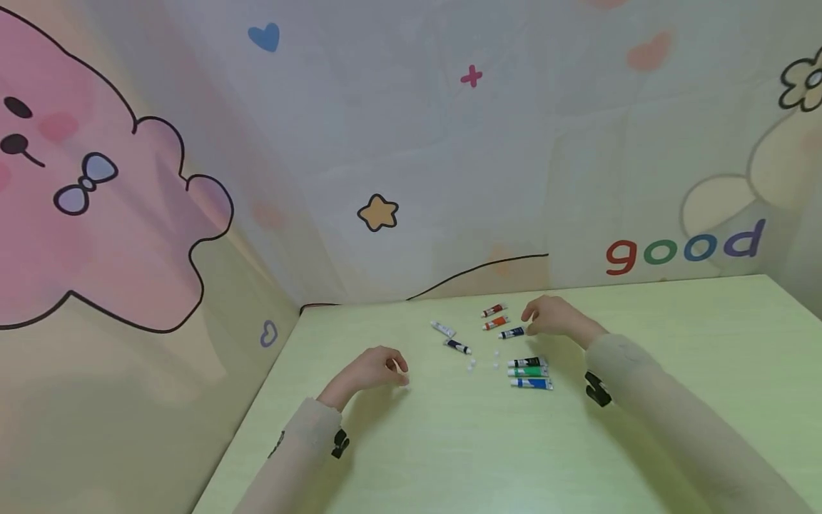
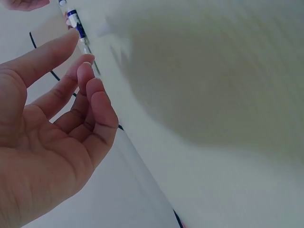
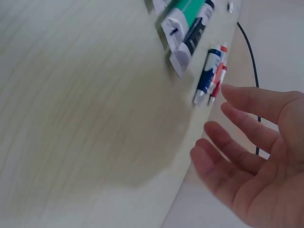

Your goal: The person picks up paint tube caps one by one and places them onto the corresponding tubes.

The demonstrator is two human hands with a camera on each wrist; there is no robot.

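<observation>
Hovers with the right hand [image 1: 554, 316] over the far part of the table [image 1: 424, 442], loosely bent and empty, just right of the dark blue tube [image 1: 512, 333]. Hovers also with the left hand [image 1: 372, 368], fingers curved around nothing, left of the tubes. Beyond the dark blue tube, shows the orange tube [image 1: 496, 323], then the red tube [image 1: 494, 310]; to its left, the white tube [image 1: 443, 328] and navy tube [image 1: 457, 346]. Nearer, lines up the black tube [image 1: 527, 362], green tube [image 1: 528, 372] and blue tube [image 1: 531, 384].

Count: eight paint tubes [image 1: 529, 372]; at least four white bits [image 1: 496, 353], too small for certainty; one left hand [image 1: 374, 369]; one right hand [image 1: 556, 316]; one table [image 1: 449, 450].
</observation>
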